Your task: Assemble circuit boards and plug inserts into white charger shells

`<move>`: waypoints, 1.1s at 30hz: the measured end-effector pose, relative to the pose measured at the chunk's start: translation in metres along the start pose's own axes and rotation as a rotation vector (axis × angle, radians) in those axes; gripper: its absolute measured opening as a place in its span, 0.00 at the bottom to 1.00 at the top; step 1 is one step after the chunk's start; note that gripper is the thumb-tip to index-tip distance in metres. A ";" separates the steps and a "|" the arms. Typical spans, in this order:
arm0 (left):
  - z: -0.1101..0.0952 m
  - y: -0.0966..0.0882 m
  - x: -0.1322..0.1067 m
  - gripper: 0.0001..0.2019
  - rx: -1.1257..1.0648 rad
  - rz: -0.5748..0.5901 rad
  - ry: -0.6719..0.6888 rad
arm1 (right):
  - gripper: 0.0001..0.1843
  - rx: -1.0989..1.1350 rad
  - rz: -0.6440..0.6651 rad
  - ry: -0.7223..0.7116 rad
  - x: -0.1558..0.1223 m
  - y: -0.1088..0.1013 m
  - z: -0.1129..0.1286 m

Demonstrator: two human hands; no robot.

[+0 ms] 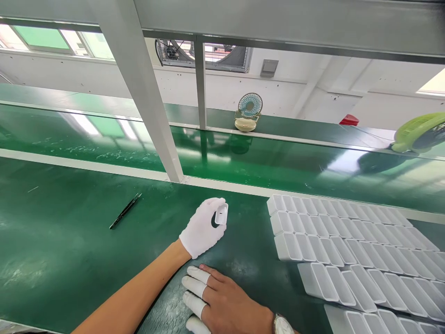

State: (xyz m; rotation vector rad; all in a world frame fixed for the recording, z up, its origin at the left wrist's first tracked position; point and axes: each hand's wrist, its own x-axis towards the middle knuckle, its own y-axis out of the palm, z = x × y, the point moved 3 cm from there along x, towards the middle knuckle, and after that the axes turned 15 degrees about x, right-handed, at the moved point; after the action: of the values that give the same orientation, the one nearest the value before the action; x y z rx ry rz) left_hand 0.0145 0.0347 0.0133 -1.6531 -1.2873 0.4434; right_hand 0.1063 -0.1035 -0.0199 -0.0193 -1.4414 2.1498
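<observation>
My left hand [203, 228], in a white glove, pinches a small white plastic box [221, 214] between thumb and fingers. The box has rounded corners and a small dark slot in its face. Closer to me, my right hand [222, 297] lies palm down on the green tabletop, fingers stretched out toward the left and white finger cots on several of them. It holds nothing. A pair of black tweezers [125, 211] rests on the table, left of my gloved hand.
Rows of white plastic boxes [290, 247] stand packed on the right. A slanted post [153, 102] rises behind my left hand. Beyond the pale rail lies a green conveyor belt [250, 162]. A small fan [245, 124] and a green fan [413, 132] stand farther back.
</observation>
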 end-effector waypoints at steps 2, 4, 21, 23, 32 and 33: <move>0.000 0.000 0.000 0.31 0.000 0.002 -0.001 | 0.20 -0.007 -0.005 -0.003 0.000 -0.001 0.000; 0.000 0.000 0.000 0.31 0.000 0.001 -0.004 | 0.20 -0.016 -0.012 -0.005 0.000 -0.002 0.001; 0.000 0.002 0.000 0.38 -0.005 0.051 -0.071 | 0.20 -0.031 0.006 0.005 0.000 0.004 -0.001; 0.000 0.003 0.000 0.38 0.001 0.052 -0.064 | 0.20 -0.010 0.015 0.011 -0.001 0.005 -0.002; 0.000 0.002 -0.002 0.39 0.000 0.038 -0.046 | 0.19 0.012 0.047 0.036 0.000 0.003 -0.001; 0.000 0.002 -0.003 0.39 0.000 0.038 -0.047 | 0.19 0.011 0.044 0.033 0.000 0.002 0.000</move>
State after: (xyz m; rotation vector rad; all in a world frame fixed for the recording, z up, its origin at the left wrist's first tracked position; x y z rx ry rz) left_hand 0.0145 0.0327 0.0105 -1.6776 -1.2922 0.5080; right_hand 0.1051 -0.1036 -0.0220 -0.0828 -1.4223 2.1822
